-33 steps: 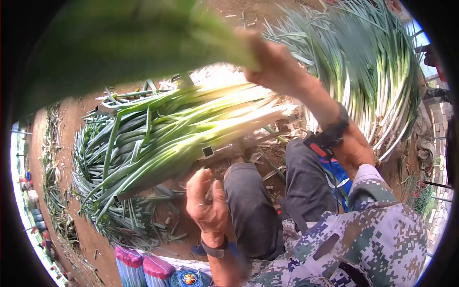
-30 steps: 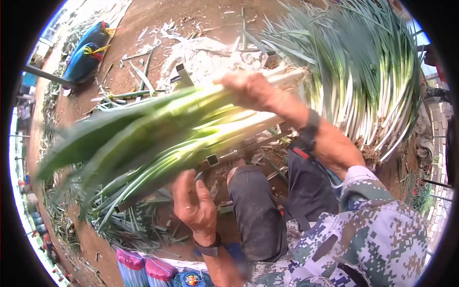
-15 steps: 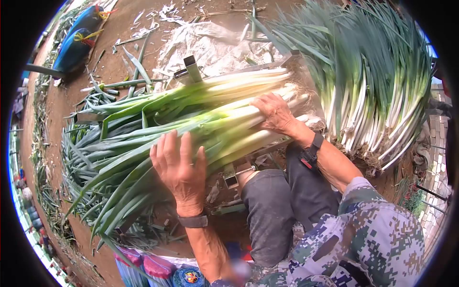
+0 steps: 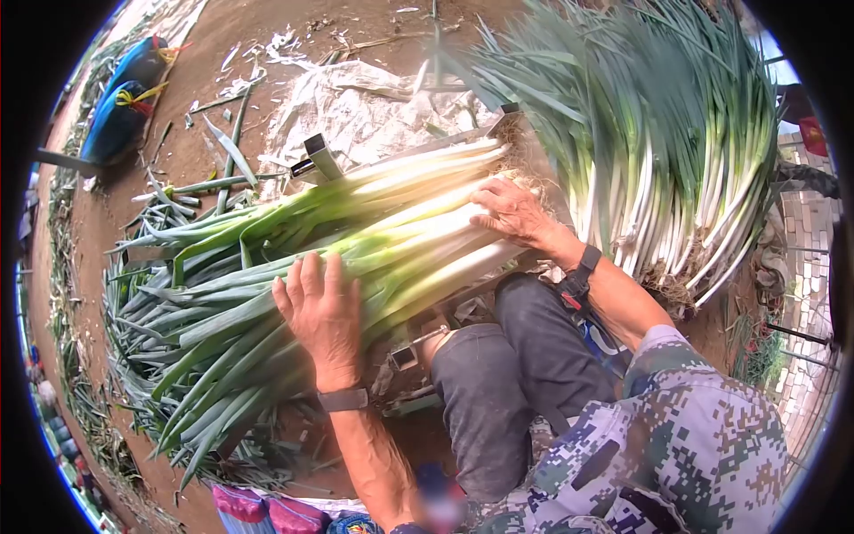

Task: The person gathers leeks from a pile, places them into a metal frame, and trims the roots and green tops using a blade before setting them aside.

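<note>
A thick pile of long green onions [image 4: 391, 258] lies across a metal frame [image 4: 319, 157] in front of my knees, leaves to the left and white root ends to the right. My left hand [image 4: 322, 307] rests on the green part with its fingers stretched out. Near the root ends, my right hand [image 4: 518, 212] curls its fingers over the white stalks on the near side of the pile. Its fingertips are partly hidden among the stalks. A second layer of stalks lies just beyond, untouched by either hand.
A big heap of green onions [image 4: 658, 151] lies at the right, roots toward me. Behind the frame, a pale plastic sheet [image 4: 329, 107] covers part of the dirt ground. Blue tied bundles [image 4: 116, 116] lie at the far left; pink-and-blue sacks [image 4: 267, 514] sit at the bottom.
The view has shifted slightly, so the scene sits a little further left. The right hand's fingers bend more over the white stalks. My left hand stays on the leaves.
</note>
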Tool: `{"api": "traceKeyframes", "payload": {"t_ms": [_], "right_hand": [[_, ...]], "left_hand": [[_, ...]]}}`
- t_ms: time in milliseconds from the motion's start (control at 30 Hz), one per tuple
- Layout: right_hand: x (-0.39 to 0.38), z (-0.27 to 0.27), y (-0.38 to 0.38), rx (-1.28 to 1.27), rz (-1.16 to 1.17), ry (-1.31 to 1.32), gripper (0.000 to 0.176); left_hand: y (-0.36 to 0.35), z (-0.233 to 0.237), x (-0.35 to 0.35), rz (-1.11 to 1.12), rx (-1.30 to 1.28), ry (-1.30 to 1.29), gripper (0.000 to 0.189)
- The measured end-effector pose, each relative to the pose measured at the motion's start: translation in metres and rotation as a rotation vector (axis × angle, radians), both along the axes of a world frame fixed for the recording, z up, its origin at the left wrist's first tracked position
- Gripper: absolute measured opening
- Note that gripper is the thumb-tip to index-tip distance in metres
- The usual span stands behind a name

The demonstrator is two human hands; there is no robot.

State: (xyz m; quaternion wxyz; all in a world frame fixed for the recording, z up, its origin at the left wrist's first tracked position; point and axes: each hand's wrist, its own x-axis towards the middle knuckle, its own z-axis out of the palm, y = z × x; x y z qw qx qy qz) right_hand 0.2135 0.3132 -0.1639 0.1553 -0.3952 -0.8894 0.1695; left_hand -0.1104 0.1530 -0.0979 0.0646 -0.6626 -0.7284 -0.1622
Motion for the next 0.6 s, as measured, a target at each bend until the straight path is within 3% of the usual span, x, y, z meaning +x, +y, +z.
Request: {"api": "traceKeyframes", "payload": {"t_ms": [167, 300, 433, 533, 567, 600], "right_hand": [[0.039, -0.001, 0.009, 0.031, -0.048, 0.071, 0.025], [0.049, 0.009, 0.005, -0.068, -0.061, 0.118, 0.015], [0.034, 0.009, 0.015, -0.032, -0.171, 0.081, 0.017], [-0.001, 0.018, 0.034, -0.077, 0.079, 0.084, 0.019], [-0.011, 0.029, 0.034, -0.288, 0.112, -0.104, 0.021], [-0.014, 0.029, 0.031, -0.251, 0.131, -0.140, 0.022]], "left_hand": [[-0.002, 0.004, 0.008, -0.034, 0.078, -0.037, 0.046], [-0.005, 0.005, 0.012, -0.096, 0.127, -0.053, 0.044], [-0.006, 0.004, 0.016, -0.107, 0.129, -0.054, 0.044], [-0.009, 0.009, 0.023, -0.094, 0.156, -0.090, 0.041], [-0.011, 0.010, 0.027, -0.083, 0.167, -0.098, 0.040], [-0.012, 0.012, 0.029, -0.072, 0.179, -0.107, 0.039]]}}
